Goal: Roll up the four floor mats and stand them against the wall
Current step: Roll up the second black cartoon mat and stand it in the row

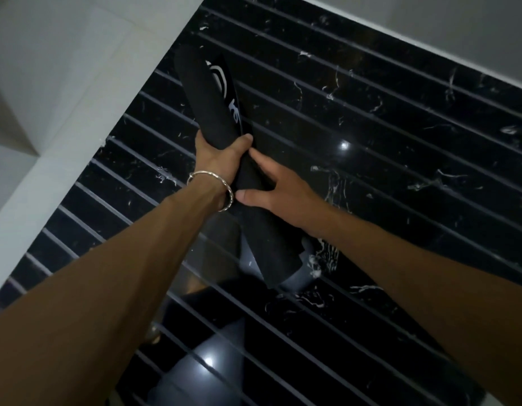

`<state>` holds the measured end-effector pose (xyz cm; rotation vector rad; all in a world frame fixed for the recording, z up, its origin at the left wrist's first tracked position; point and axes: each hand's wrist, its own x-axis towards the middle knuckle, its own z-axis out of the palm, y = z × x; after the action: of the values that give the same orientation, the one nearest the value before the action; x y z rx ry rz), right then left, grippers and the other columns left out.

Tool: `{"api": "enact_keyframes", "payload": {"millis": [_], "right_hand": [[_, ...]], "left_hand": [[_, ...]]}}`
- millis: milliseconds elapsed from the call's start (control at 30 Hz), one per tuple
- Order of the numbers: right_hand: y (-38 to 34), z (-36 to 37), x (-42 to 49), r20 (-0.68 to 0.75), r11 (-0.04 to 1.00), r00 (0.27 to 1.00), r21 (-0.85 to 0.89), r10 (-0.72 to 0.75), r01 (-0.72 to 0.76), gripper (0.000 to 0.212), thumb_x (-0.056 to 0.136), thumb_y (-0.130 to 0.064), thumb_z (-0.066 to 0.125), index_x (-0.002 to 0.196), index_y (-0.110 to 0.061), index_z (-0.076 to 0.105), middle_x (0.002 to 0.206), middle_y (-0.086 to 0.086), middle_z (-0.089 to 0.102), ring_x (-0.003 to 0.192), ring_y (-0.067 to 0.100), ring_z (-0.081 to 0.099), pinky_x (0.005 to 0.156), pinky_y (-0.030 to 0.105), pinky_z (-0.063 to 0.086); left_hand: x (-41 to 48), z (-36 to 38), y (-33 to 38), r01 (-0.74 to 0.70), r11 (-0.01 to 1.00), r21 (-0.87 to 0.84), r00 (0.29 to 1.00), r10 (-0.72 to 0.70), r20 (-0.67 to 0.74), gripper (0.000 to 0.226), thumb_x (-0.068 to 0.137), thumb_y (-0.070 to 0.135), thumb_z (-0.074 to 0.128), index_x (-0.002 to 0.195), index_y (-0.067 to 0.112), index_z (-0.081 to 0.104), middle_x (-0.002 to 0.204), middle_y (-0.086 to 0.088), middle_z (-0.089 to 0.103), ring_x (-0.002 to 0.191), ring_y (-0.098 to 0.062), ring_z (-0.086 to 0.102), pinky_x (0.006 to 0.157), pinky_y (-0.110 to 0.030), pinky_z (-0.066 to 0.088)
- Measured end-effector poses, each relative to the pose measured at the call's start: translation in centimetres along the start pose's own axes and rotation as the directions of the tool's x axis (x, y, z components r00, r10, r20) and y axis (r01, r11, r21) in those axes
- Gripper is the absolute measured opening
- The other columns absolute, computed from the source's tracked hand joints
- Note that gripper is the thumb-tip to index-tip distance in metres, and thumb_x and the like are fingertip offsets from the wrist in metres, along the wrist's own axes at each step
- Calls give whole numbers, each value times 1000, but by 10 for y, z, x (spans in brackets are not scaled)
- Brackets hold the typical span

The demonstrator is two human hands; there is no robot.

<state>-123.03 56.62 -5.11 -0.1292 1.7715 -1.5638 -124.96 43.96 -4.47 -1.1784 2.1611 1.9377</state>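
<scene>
A black rolled mat (201,92) with a white printed design on its loose edge runs diagonally through the middle of the head view. My left hand (221,162), with a silver bracelet on the wrist, grips the roll around its middle. Just below it, my right hand (271,189) wraps the roll with its fingers spread along it. The roll's near end (280,268) flares open a little and shows a grey inner side. Behind the mat is a glossy black marble surface (371,127) with thin grey lines. No other mats are in view.
A white wall or border (63,127) runs along the left of the black lined marble. Another white strip (430,24) edges it at the upper right. The glossy marble shows light glare and grey reflections near the bottom centre.
</scene>
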Motion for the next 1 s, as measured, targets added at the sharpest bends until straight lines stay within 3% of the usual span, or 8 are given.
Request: {"api": "enact_keyframes", "payload": {"millis": [100,233,400,567,633,733,867,1000], "right_hand": [[-1,-6,-3,9,1000,1000,14,-11,11,82,81,-21,72,149,-30,27,141,-9,49,123,3,49,103,25,43],[2,-4,-8,42,998,999,59,-11,9,79,80,-11,73,147,-24,32,131,-13,52,118,1,52,100,21,44],[-3,5,-10,99,996,995,80,19,-27,81,80,-11,73,148,-23,30,136,-7,50,114,1,50,97,19,42],[-21,26,-3,219,992,975,-125,44,-17,86,78,-24,74,149,-27,25,145,-5,44,125,10,48,105,31,42],[-29,34,-5,253,971,966,-239,55,8,84,78,-28,71,148,-29,25,139,-6,48,119,11,52,99,29,45],[-48,45,-11,306,943,950,-329,62,45,74,77,-28,69,142,-29,34,123,-4,57,103,10,58,85,25,50],[-79,59,-22,411,900,909,-416,62,127,66,74,-25,73,134,-28,45,115,-4,62,99,13,62,88,34,54],[-120,84,-51,501,887,865,-412,30,208,70,73,-22,74,136,-29,46,121,-2,63,103,15,63,91,38,54]], "left_hand": [[-3,5,3,-11,1000,7,1000,11,-18,63,80,20,73,133,12,40,97,6,59,80,-2,59,53,-7,48],[-11,2,-6,21,1000,2,998,-21,-60,60,78,20,75,129,9,44,99,1,62,85,-9,63,59,-15,51],[-19,-13,-3,33,998,49,990,-26,-137,60,79,23,74,130,11,44,98,2,59,73,-2,56,46,-6,45],[-23,-47,-6,93,993,66,966,-74,-249,60,79,29,74,128,7,48,113,-6,63,88,-16,62,60,-18,50],[-28,-59,-7,151,987,59,959,-131,-253,57,80,31,73,126,4,52,110,-9,65,80,-17,63,51,-16,49],[-43,-77,-4,238,970,46,943,-219,-249,47,82,33,70,115,1,58,88,-7,65,63,-12,59,35,-14,43],[-72,-108,10,335,942,-2,910,-324,-259,56,77,46,71,114,5,60,95,-11,68,66,-22,64,44,-26,50],[-121,-145,38,254,964,-84,914,-267,-305,45,80,44,69,108,8,63,93,-11,69,67,-21,66,51,-28,54]]}}
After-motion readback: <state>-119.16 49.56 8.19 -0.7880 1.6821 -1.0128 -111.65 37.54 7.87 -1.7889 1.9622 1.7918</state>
